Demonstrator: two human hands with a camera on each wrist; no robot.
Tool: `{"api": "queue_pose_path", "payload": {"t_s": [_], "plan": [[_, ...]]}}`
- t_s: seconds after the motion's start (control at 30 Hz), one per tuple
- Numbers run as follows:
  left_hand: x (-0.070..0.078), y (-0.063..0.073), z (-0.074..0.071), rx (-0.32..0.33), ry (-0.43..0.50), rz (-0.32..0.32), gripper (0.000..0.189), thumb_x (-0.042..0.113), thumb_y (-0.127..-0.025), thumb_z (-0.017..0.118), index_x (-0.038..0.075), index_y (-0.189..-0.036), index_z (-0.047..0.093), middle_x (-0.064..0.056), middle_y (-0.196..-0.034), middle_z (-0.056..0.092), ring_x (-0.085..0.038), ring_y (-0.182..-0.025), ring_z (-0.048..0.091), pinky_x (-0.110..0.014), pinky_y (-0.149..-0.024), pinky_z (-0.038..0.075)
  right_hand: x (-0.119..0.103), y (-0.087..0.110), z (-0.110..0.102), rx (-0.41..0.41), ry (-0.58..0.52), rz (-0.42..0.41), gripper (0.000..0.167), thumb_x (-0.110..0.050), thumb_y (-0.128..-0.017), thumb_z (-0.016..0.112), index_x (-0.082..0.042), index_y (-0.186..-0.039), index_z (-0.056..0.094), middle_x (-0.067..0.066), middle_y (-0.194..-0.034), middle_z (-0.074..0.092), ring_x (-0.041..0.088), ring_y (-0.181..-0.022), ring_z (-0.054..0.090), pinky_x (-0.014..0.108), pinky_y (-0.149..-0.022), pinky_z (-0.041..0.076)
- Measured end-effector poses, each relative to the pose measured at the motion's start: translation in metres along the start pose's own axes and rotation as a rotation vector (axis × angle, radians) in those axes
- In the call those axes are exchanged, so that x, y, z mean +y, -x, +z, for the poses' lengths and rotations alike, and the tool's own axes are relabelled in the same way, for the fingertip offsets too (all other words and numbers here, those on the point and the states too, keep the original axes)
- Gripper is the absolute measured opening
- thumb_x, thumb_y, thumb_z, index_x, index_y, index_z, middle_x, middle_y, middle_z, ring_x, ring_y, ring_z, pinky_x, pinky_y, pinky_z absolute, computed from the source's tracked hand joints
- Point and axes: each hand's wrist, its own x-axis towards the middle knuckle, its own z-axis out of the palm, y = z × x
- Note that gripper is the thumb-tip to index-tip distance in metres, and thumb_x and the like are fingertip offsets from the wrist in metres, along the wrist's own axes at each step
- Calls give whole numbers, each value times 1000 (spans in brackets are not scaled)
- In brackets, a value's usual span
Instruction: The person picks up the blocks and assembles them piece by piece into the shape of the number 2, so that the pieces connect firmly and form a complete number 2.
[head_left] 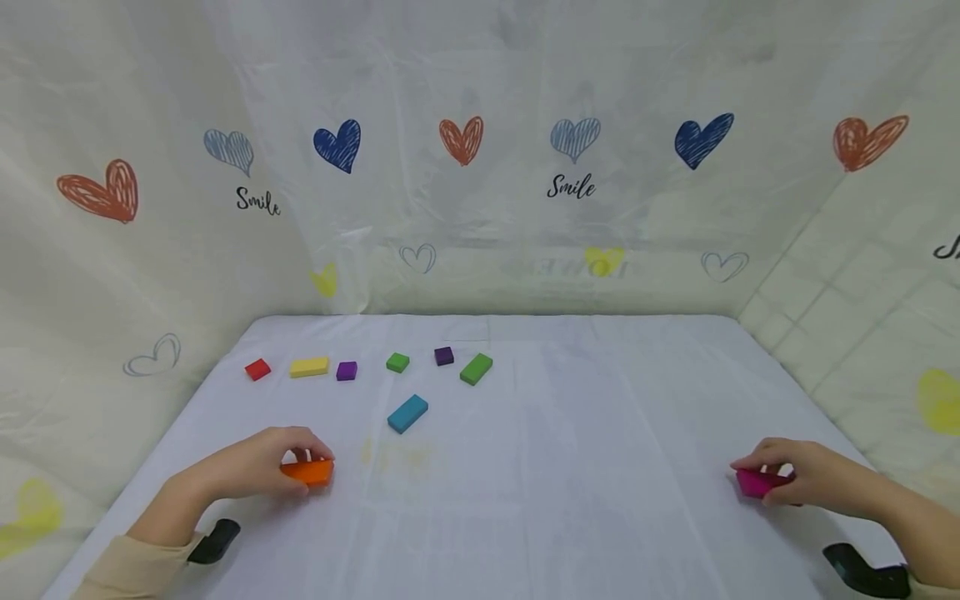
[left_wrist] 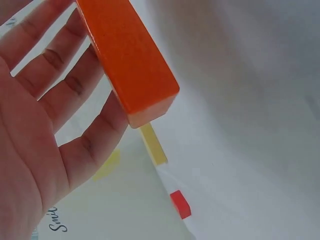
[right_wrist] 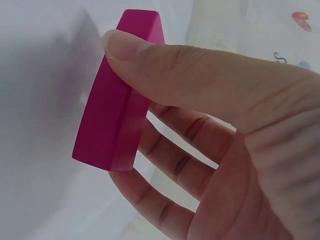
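Note:
At the left of the head view, my left hand point(head_left: 258, 462) grips an orange block point(head_left: 309, 472) between thumb and fingers. The left wrist view shows that orange block point(left_wrist: 131, 65) as a long bar with flat sides, the fingers curving behind it. Far to the right, my right hand point(head_left: 821, 475) holds a magenta block point(head_left: 759, 483). In the right wrist view the thumb presses on the upper part of the magenta block point(right_wrist: 117, 105), with fingers curled on its other side. A blue block point(head_left: 408, 414) lies on the white table beyond the left hand.
Along the table's back left lie a red block point(head_left: 258, 369), a yellow block point(head_left: 309, 367), a purple block point(head_left: 347, 371), a small green block point(head_left: 397, 362), a dark purple block point(head_left: 444, 356) and a longer green block point(head_left: 476, 369). A heart-printed curtain point(head_left: 510, 225) hangs behind the white table point(head_left: 600, 467).

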Motion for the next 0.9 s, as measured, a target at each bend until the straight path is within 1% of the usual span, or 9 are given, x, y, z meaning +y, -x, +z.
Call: {"api": "queue_pose_path", "payload": {"t_s": [0.23,0.33,0.43,0.57,0.67,0.8,0.9], "plan": [[10,-5,4,-6,-10,-24,34,14,-86,83,23,-117,73,8,-104,63,-20,-100,58,-32,-84,56,-8,-11,2,-5,31,-33,37,-5,-84,81,-4,-120,74,-13,-101,62,-4,-86,49,21,-69,52],[15,-11,4,-15,-9,-2,33,14,-87,82,23,-117,72,8,-106,64,-21,-101,58,-34,-85,56,-12,-15,0,-22,26,-9,37,-6,-84,81,-2,-120,73,-7,-102,63,-3,-86,49,21,-71,53],[19,-20,5,-21,-14,27,33,14,-88,81,22,-118,72,9,-107,64,-20,-102,58,-31,-85,55,-17,-18,-1,-28,30,11,38,-6,-85,81,0,-121,73,-5,-103,62,-3,-86,49,21,-71,53],[23,-29,7,-26,-21,38,34,12,-88,81,23,-119,72,10,-107,64,-19,-102,58,-28,-84,54,-22,-23,1,-9,38,-31,37,-7,-84,82,-1,-120,73,-7,-102,62,-1,-86,50,22,-71,53],[26,-33,8,-34,-15,39,34,12,-88,81,22,-119,72,10,-107,64,-19,-102,58,-31,-85,55,-26,-26,3,-11,27,-52,37,-7,-84,82,-1,-119,74,-9,-101,62,-1,-86,50,22,-72,54],[29,-35,11,-36,-3,37,34,12,-88,81,22,-119,72,10,-107,64,-20,-102,58,-36,-87,55,-33,-32,5,-27,16,-29,37,-8,-84,82,-2,-120,74,-7,-102,61,0,-87,51,22,-73,54],[30,-37,12,-28,0,34,35,12,-88,81,23,-119,71,10,-107,63,-19,-103,58,-37,-87,56,-41,-36,5,-33,24,-4,37,-9,-84,82,-2,-120,74,-5,-103,61,2,-88,53,22,-73,55]]}}
